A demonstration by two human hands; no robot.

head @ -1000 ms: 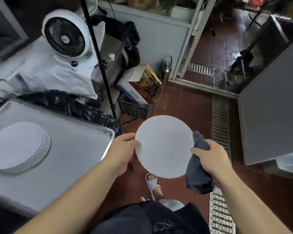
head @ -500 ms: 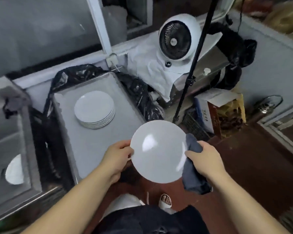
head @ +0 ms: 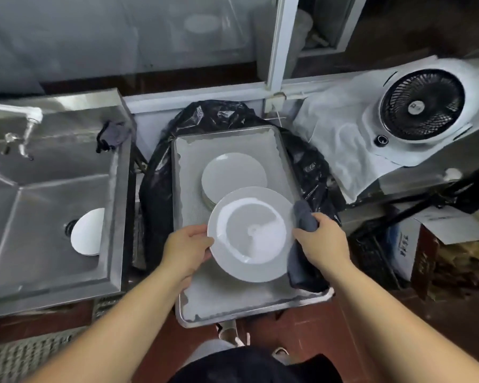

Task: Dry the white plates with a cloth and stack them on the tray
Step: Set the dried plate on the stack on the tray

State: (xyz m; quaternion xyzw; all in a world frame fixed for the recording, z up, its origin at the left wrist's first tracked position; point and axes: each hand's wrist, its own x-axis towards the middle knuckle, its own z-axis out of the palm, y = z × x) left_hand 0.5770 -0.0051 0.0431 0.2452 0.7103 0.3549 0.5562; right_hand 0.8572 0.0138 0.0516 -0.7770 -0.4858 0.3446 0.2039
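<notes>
Now the plate (head: pixel 250 234) sits between left hand (head: pixel 187 248) and right hand (head: pixel 322 244).

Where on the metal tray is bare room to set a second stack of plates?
The rectangular metal tray shows bare patches behind the stack of white round plates, along the left rim, and at the near edge. The middle is crowded: both hands hold a white plate there.
</notes>
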